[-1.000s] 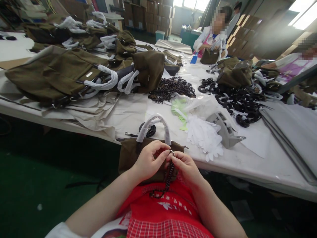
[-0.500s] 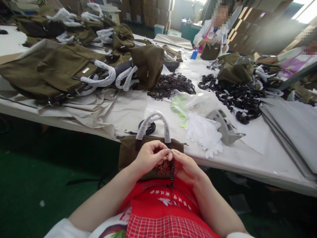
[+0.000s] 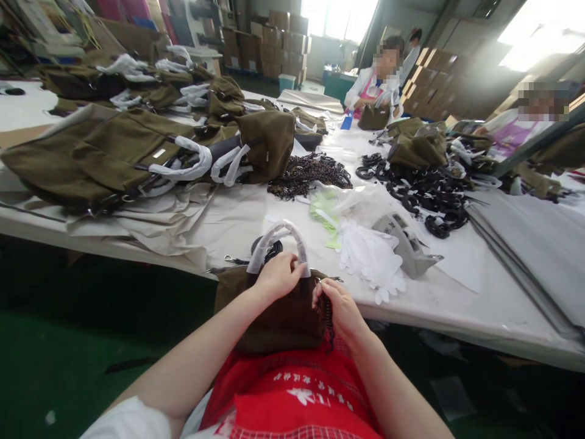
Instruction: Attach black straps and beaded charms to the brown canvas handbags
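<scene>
- Where the table (image 3: 235, 210) stretches away to the left of the brown bag (image 3: 283, 323), a heap of olive bags (image 3: 82, 152) with white-wrapped handles lies well apart from it.
- Also to the left of the brown bag, pale sheets (image 3: 155, 225) lie under the near side of that heap.
- Just behind the brown bag, a black strap (image 3: 275, 249) lies coiled, its metal clip toward the left.
- The brown bag itself is at the table's near edge, close to the red apron (image 3: 315, 390), with its wrapped handle (image 3: 299, 241) standing up.
- Over the top of the brown bag, the left hand (image 3: 281, 274) has its fingers curled at the right leg of the handle; I cannot tell whether they grip it or only rest there.
- Farther behind the brown bag sits a pile of patterned cords (image 3: 311, 174).
- At the upper right of the brown bag, the right hand (image 3: 340, 305) pinches the ring end of a braided cord (image 3: 326, 311), which hangs beside the bag.
- To the right of the brown bag lie green pieces (image 3: 322, 210), white pieces (image 3: 370, 256) and a grey object (image 3: 404, 244).
- Far behind the brown bag, a person (image 3: 365, 85) has a hand at another bag (image 3: 375, 117).
- Well to the right of the brown bag are black straps (image 3: 425, 195), then grey boards (image 3: 530, 244).
</scene>
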Tool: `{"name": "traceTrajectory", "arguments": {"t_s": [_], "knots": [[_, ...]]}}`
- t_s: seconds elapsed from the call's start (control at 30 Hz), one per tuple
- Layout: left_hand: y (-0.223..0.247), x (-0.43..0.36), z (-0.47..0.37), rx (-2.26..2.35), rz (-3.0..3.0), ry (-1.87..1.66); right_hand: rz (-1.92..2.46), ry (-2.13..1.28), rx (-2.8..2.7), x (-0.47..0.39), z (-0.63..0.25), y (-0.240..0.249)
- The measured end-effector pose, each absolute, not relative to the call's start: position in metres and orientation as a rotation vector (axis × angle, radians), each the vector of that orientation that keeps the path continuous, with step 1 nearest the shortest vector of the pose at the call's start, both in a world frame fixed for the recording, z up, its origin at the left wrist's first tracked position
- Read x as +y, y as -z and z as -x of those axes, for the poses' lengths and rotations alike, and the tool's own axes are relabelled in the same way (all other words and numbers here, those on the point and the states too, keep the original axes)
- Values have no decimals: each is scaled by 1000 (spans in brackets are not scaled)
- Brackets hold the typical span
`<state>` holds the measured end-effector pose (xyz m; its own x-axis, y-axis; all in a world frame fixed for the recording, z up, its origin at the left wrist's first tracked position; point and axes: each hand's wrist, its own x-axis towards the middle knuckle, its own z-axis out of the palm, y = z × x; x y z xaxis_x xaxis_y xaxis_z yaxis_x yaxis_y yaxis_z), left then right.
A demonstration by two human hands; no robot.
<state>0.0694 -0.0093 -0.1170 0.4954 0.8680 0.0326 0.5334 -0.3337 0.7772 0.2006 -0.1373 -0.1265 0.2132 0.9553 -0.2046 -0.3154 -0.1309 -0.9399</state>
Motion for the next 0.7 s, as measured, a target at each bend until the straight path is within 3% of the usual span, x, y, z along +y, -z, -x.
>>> {"name": "traceTrajectory", "arguments": {"t_s": [0.17,0.37,0.57,0.7], "knots": [[123,6,-96,963,-1708,-658,1426,-1018,-893,-125,-205,150],[119,26,-87,924,-1599,-787,1188,-1179,-692,-119,-208,151],[107,29,-66,696,-1750,-307,1295,-1172,-762,-118,-212,146],[94,16,-65,730,-1957,-291,1444,-1089,-866,-115,-208,148]]}}
